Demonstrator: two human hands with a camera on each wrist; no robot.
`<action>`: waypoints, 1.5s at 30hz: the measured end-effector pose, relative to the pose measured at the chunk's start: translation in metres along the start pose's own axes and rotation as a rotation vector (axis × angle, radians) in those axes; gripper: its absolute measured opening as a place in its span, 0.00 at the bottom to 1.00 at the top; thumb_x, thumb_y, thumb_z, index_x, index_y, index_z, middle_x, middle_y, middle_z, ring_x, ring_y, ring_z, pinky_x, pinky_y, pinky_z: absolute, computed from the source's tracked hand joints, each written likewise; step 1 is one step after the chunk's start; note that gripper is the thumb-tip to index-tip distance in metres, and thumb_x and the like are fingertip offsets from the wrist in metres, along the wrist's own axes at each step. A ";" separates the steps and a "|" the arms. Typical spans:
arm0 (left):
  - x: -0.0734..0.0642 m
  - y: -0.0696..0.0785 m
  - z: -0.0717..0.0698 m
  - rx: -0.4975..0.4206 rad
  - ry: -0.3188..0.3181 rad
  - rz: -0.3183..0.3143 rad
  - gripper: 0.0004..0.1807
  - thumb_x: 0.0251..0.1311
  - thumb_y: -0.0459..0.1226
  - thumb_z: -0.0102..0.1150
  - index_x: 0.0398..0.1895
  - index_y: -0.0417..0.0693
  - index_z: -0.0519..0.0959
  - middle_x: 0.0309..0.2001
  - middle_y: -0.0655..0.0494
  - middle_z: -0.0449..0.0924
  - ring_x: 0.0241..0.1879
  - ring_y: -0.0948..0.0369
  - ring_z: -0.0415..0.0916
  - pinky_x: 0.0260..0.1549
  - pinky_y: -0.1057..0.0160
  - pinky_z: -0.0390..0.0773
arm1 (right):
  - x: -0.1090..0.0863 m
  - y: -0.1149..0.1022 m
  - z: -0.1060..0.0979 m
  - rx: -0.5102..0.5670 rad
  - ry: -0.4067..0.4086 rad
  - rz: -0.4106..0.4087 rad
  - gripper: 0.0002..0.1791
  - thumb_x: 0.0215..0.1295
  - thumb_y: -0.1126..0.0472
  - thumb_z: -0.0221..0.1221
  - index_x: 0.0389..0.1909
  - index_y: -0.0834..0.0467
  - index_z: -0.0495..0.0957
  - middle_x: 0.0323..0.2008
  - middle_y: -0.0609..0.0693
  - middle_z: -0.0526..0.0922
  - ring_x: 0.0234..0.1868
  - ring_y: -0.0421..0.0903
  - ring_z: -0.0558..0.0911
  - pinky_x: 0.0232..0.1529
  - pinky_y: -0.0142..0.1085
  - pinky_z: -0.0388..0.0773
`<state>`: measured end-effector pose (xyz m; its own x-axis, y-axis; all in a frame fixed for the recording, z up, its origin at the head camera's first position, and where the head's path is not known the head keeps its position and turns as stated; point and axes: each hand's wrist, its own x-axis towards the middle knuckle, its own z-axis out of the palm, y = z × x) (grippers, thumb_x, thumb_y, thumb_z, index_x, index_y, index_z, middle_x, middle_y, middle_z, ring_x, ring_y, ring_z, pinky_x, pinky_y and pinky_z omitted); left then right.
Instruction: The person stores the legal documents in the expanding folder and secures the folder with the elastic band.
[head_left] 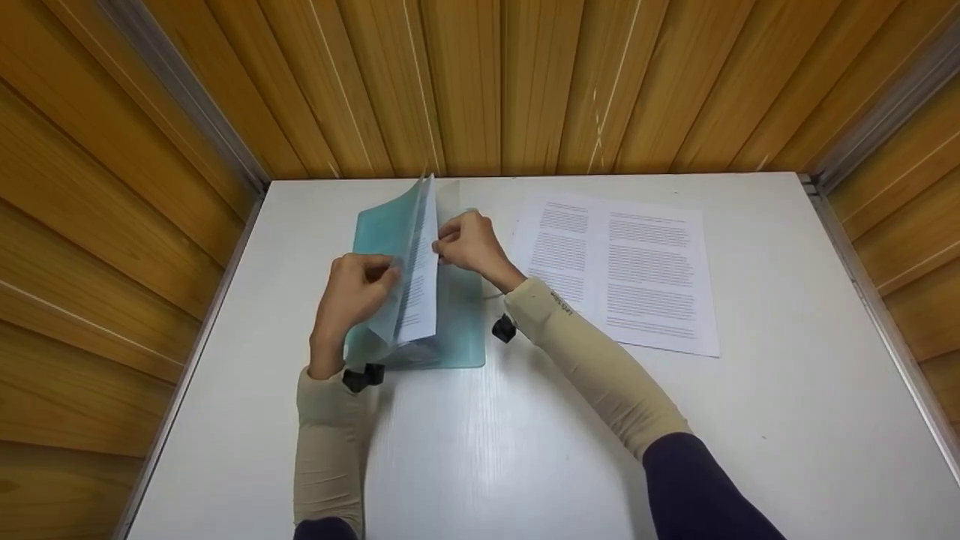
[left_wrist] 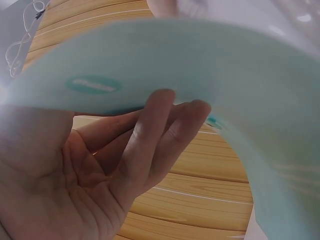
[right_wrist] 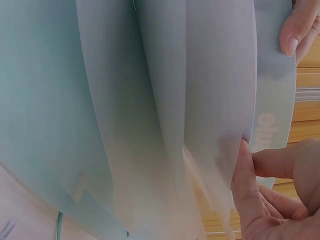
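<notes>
A teal clear-pocket folder (head_left: pixel 463 345) stands partly open on the left half of the table, with a printed sheet (head_left: pixel 421 300) among its upright leaves. My left hand (head_left: pixel 351 294) pinches the folder's translucent front side between thumb and fingers. In the left wrist view, this bent teal cover (left_wrist: pixel 150 55) bears an oval label, and the thumb tip is hidden behind it. The right hand (head_left: pixel 471 241) pinches the outer edge of the printed sheet. Seen from the right wrist, the thumb and index finger of that hand (right_wrist: pixel 275 200) meet at the edge of a pale leaf (right_wrist: pixel 215 90).
Printed pages (head_left: pixel 651 277) lie flat on the white table (head_left: pixel 787 420), right of the folder. Wood-patterned panels (head_left: pixel 525 82) rise behind and on both sides. A white cable (left_wrist: pixel 17 50) shows at the left wrist view's corner.
</notes>
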<state>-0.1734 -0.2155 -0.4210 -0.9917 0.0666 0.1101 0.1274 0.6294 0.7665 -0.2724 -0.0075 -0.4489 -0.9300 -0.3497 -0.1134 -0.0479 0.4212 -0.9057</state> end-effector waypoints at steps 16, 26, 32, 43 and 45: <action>0.001 -0.003 0.002 -0.005 0.009 -0.001 0.13 0.68 0.32 0.61 0.47 0.36 0.91 0.40 0.44 0.91 0.34 0.55 0.82 0.35 0.59 0.79 | -0.013 0.001 -0.010 0.047 -0.018 -0.053 0.18 0.67 0.65 0.69 0.55 0.68 0.85 0.47 0.60 0.91 0.40 0.49 0.92 0.42 0.38 0.88; 0.005 -0.012 0.006 -0.005 0.009 0.001 0.13 0.68 0.33 0.60 0.47 0.37 0.91 0.39 0.45 0.91 0.33 0.56 0.79 0.35 0.59 0.78 | -0.020 0.012 -0.025 0.027 -0.010 -0.091 0.20 0.69 0.62 0.67 0.57 0.68 0.84 0.48 0.58 0.91 0.44 0.50 0.91 0.47 0.42 0.87; 0.008 -0.018 0.009 -0.011 0.004 -0.012 0.11 0.68 0.33 0.60 0.41 0.38 0.92 0.34 0.48 0.89 0.29 0.56 0.75 0.31 0.60 0.75 | -0.027 0.018 -0.038 -0.021 0.011 -0.118 0.18 0.70 0.60 0.68 0.57 0.63 0.85 0.48 0.56 0.90 0.46 0.51 0.90 0.49 0.44 0.86; 0.006 -0.016 0.006 -0.031 0.001 -0.014 0.14 0.69 0.34 0.60 0.50 0.37 0.91 0.41 0.44 0.91 0.35 0.54 0.82 0.36 0.56 0.81 | -0.043 0.024 -0.066 -0.046 0.040 -0.096 0.17 0.71 0.58 0.67 0.57 0.61 0.85 0.51 0.56 0.88 0.52 0.52 0.89 0.53 0.45 0.86; 0.006 -0.016 0.006 -0.029 0.002 -0.009 0.15 0.68 0.34 0.60 0.51 0.36 0.90 0.44 0.43 0.91 0.37 0.52 0.84 0.38 0.54 0.82 | -0.046 0.026 -0.072 -0.054 0.048 -0.105 0.17 0.71 0.58 0.67 0.57 0.61 0.85 0.51 0.56 0.88 0.52 0.53 0.89 0.54 0.46 0.86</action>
<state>-0.1818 -0.2200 -0.4363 -0.9928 0.0592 0.1040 0.1185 0.6072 0.7856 -0.2568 0.0795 -0.4377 -0.9350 -0.3545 0.0012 -0.1639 0.4295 -0.8881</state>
